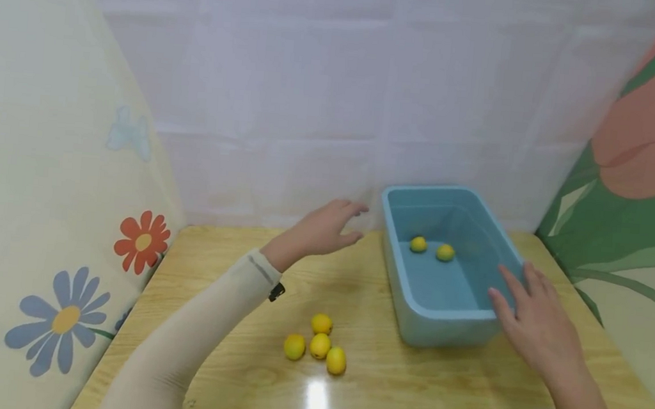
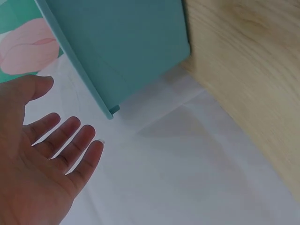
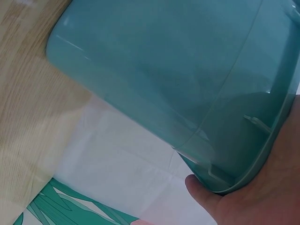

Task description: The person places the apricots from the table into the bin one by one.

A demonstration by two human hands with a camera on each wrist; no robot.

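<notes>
A blue plastic bin [image 1: 450,330] stands on the wooden table, with two small yellow fruits inside, one fruit [image 1: 419,244] near its far left and another fruit [image 1: 445,252] beside it. My left hand [image 1: 328,227] is in the air left of the bin, fingers spread and holding nothing; the left wrist view shows the palm [image 2: 42,173] apart from the bin's rim. My right hand [image 1: 543,324] is at the bin's near right rim, its fingers extended; in the right wrist view the hand [image 3: 262,197] meets the rim, and most fingers are hidden behind it.
Several more small yellow fruits [image 1: 320,345] lie in a cluster on the table [image 1: 244,378], left of the bin and nearer to me. A white cloth [image 1: 290,86] hangs behind the table. Printed panels stand at the left [image 1: 29,174] and right [image 1: 644,210].
</notes>
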